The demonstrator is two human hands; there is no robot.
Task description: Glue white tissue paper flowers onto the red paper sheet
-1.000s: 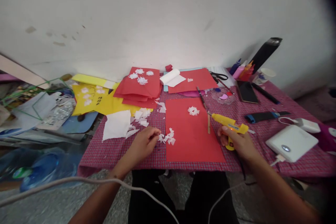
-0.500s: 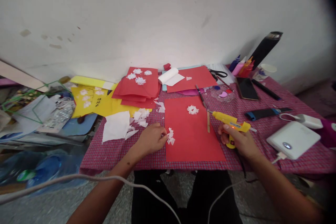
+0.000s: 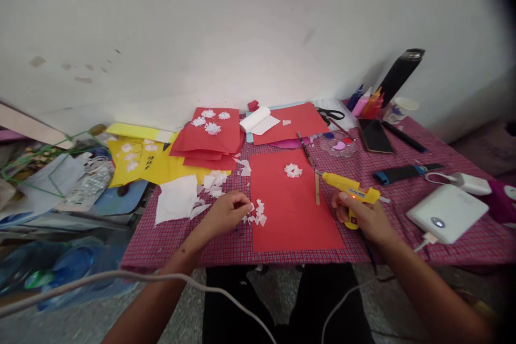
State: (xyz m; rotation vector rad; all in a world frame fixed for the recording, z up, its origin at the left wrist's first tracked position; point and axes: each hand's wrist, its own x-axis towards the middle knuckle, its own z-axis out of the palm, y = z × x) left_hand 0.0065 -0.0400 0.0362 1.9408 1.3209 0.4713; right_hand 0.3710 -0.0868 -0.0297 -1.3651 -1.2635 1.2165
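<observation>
My right hand (image 3: 365, 217) is wrapped round a yellow hot glue gun (image 3: 350, 185), its nozzle pointing left near a wooden stick (image 3: 317, 189) and a paintbrush (image 3: 305, 149). In front of me lies a sheet of red paper (image 3: 298, 220). A ring-shaped white paper flower (image 3: 293, 170) rests on its upper part. At the sheet's left edge, my left hand (image 3: 228, 212) pinches a small white paper piece (image 3: 250, 207) between thumb and fingertips. Small crumpled paper bits (image 3: 260, 214) lie beside those fingertips, partly on the red sheet.
White paper scraps (image 3: 215, 181) and a larger white sheet (image 3: 176, 199) lie left. Behind are folded red papers (image 3: 207, 142) with several white flowers, and a paint palette (image 3: 337, 144). To the right are a phone (image 3: 376, 135), a power bank (image 3: 448, 213) and a black flask (image 3: 402, 76).
My left hand has shifted slightly left, away from the paper bits, and more of them now show. The glue gun stays in my right hand, and the view has moved a little.
</observation>
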